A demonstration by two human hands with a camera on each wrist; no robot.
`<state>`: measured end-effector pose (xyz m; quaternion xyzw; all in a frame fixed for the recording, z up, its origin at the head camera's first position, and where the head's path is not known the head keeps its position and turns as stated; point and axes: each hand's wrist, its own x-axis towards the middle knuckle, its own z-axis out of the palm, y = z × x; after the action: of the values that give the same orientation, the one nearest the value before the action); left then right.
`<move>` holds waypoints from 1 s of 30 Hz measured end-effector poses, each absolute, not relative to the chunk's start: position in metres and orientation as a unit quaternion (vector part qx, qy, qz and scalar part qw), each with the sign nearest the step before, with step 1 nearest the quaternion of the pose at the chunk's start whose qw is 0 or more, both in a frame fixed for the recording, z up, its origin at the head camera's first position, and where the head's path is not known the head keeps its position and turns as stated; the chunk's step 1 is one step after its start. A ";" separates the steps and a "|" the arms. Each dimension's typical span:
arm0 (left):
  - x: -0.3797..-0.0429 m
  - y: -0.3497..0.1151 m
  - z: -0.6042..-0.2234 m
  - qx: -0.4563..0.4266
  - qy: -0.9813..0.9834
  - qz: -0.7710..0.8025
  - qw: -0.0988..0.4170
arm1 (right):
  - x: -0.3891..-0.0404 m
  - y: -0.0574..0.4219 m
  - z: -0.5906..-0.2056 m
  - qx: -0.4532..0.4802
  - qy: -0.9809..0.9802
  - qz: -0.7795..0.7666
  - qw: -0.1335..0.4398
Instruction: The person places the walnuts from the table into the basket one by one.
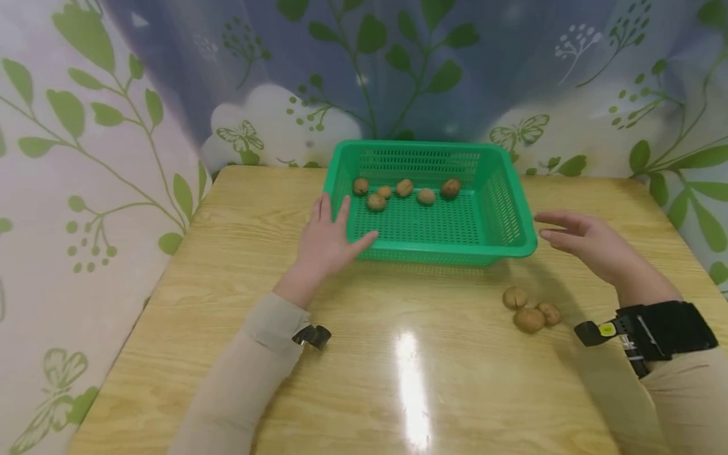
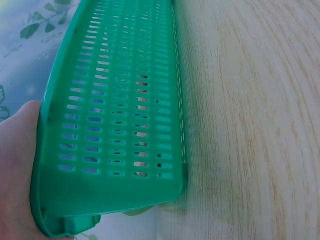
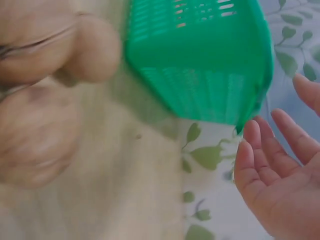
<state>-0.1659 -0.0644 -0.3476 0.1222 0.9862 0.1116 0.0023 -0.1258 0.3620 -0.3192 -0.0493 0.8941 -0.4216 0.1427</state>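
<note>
A green plastic basket [image 1: 423, 248] stands on the table, with several walnuts [image 1: 426, 196] lying in its back and left part. My left hand [image 1: 326, 245] is at the basket's left end, fingers spread and the thumb by the front rim. In the left wrist view part of that hand [image 2: 17, 165] lies against the rim. My right hand [image 1: 591, 243] is in the air just beyond the right end, palm toward the basket, holding nothing. Three loose walnuts [image 1: 529, 320] lie close together in front of the basket's right corner; the right wrist view shows them blurred.
The light wooden table [image 1: 352, 379] carries a bright glare streak near its front. Behind it and at the left hangs a leaf-patterned curtain [image 1: 273, 120]. A black strap with a small camera [image 1: 594, 333] is on the right wrist.
</note>
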 end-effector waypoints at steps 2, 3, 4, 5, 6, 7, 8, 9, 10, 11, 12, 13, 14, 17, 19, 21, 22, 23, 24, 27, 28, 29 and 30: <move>-0.165 -0.064 -0.347 0.123 0.986 0.112 0.005 | -0.122 0.368 -0.325 -0.051 0.895 -0.419 0.143; -0.165 -0.064 -0.347 0.124 0.986 0.114 0.006 | -0.120 0.370 -0.328 -0.053 0.896 -0.416 0.146; -0.165 -0.064 -0.347 0.125 0.985 0.117 0.007 | -0.119 0.371 -0.331 -0.058 0.894 -0.417 0.152; -0.165 -0.064 -0.347 0.126 0.985 0.120 0.007 | -0.117 0.372 -0.333 -0.064 0.890 -0.421 0.161; -0.165 -0.065 -0.347 0.125 0.985 0.121 0.006 | -0.116 0.372 -0.335 -0.069 0.886 -0.426 0.172; -0.165 -0.065 -0.347 0.125 0.985 0.122 0.005 | -0.115 0.371 -0.338 -0.077 0.882 -0.428 0.182; -0.165 -0.066 -0.347 0.124 0.985 0.122 0.004 | -0.113 0.370 -0.341 -0.085 0.880 -0.427 0.192; -0.165 -0.066 -0.348 0.124 0.985 0.123 0.004 | -0.112 0.369 -0.344 -0.092 0.877 -0.425 0.204; -0.166 -0.066 -0.348 0.123 0.985 0.122 0.003 | -0.110 0.367 -0.348 -0.101 0.876 -0.422 0.213; -0.166 -0.067 -0.349 0.124 0.985 0.122 0.002 | -0.109 0.366 -0.351 -0.107 0.876 -0.416 0.220; -0.166 -0.067 -0.349 0.124 0.985 0.120 0.003 | -0.108 0.364 -0.355 -0.113 0.875 -0.412 0.228; -0.167 -0.066 -0.349 0.126 0.985 0.120 0.003 | -0.106 0.363 -0.358 -0.120 0.874 -0.408 0.234; -0.167 -0.066 -0.349 0.127 0.984 0.122 0.003 | -0.105 0.362 -0.361 -0.126 0.875 -0.401 0.239; -0.168 -0.064 -0.349 0.130 0.984 0.124 0.003 | -0.102 0.359 -0.366 -0.139 0.876 -0.388 0.250; -0.168 -0.064 -0.349 0.130 0.984 0.123 0.002 | -0.101 0.357 -0.367 -0.143 0.880 -0.377 0.250; -0.169 -0.064 -0.350 0.128 0.984 0.120 0.001 | -0.101 0.356 -0.368 -0.146 0.886 -0.365 0.248; -0.169 -0.064 -0.350 0.128 0.985 0.119 0.001 | -0.101 0.355 -0.368 -0.147 0.889 -0.358 0.245; -0.169 -0.064 -0.350 0.127 0.985 0.119 0.001 | -0.101 0.355 -0.369 -0.147 0.892 -0.352 0.242; -0.169 -0.064 -0.350 0.127 0.985 0.120 0.000 | -0.101 0.354 -0.369 -0.146 0.895 -0.345 0.240; -0.169 -0.064 -0.351 0.128 0.984 0.121 0.001 | -0.100 0.353 -0.372 -0.144 0.902 -0.332 0.233; -0.169 -0.064 -0.350 0.127 0.984 0.122 0.003 | -0.100 0.352 -0.372 -0.144 0.903 -0.331 0.232; -0.168 -0.064 -0.350 0.127 0.984 0.122 0.004 | -0.100 0.352 -0.373 -0.142 0.904 -0.331 0.231; -0.168 -0.064 -0.350 0.128 0.984 0.122 0.005 | -0.099 0.352 -0.373 -0.140 0.905 -0.330 0.230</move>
<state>-0.1680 -0.0639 -0.3504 0.1279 0.9843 0.1218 0.0046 -0.0994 0.3516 -0.3730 -0.1401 0.9048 -0.3298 0.2299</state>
